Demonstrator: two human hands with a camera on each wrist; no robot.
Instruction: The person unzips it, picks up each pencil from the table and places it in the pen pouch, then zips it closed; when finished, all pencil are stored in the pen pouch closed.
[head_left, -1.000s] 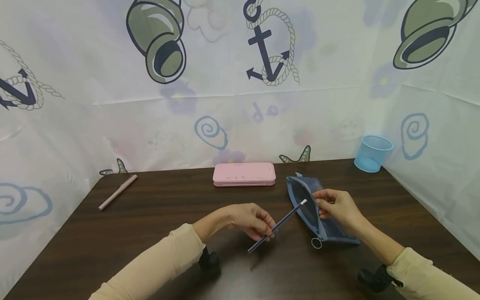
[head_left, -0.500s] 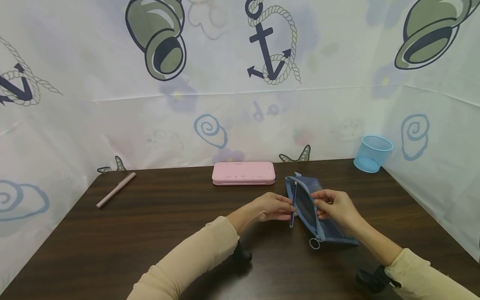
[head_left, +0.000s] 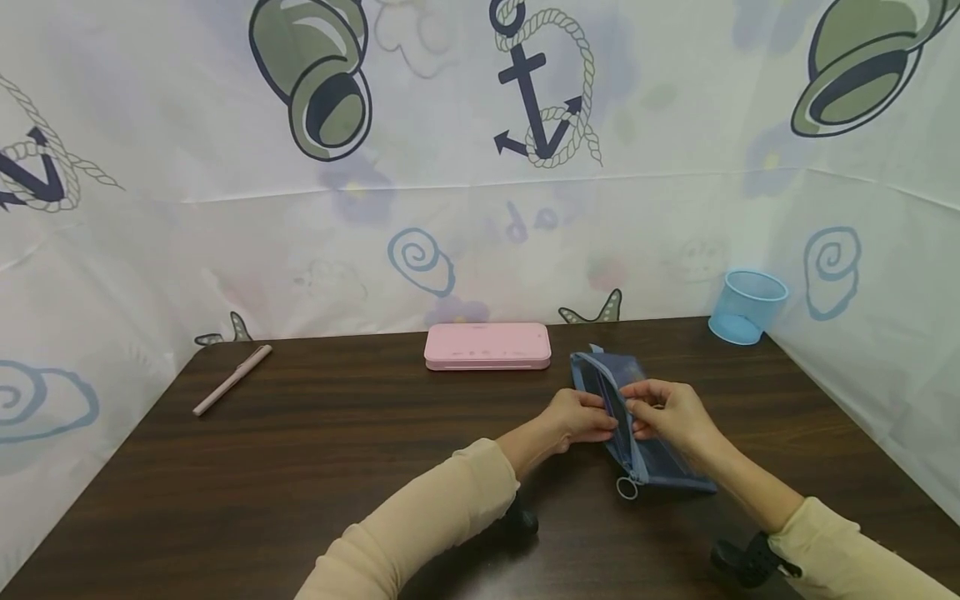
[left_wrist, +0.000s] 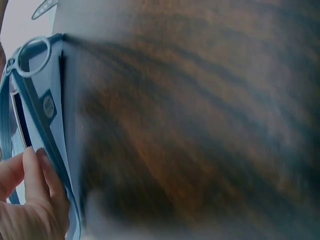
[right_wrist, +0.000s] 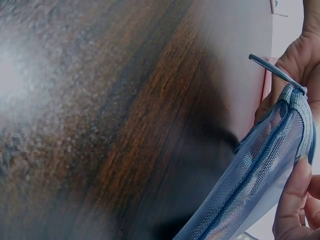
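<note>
A blue mesh zip pouch [head_left: 670,467] lies on the table with its mouth spread apart. My right hand [head_left: 672,417] pinches the near right edge of that mouth, thumb on the zip band [right_wrist: 303,127] in the right wrist view. Reaching in from the left, my left hand [head_left: 579,419] has its fingertips inside the opening. Between them, in the left wrist view, it pinches a dark blue pencil [left_wrist: 21,120], which lies along the inside of the pouch. The zip's ring pull [head_left: 627,488] hangs at the pouch's front corner.
A pink case [head_left: 487,347] lies at the back middle of the dark wooden table [head_left: 300,483]. At the back right corner stands a clear blue cup [head_left: 747,308]. A pale pink pen [head_left: 232,380] lies far left. Printed cloth hangs behind and at the sides.
My left hand has moved right with the pencil, turned it upright along the pouch mouth and brought it inside. The right hand keeps its grip on the pouch edge, and the mouth has narrowed.
</note>
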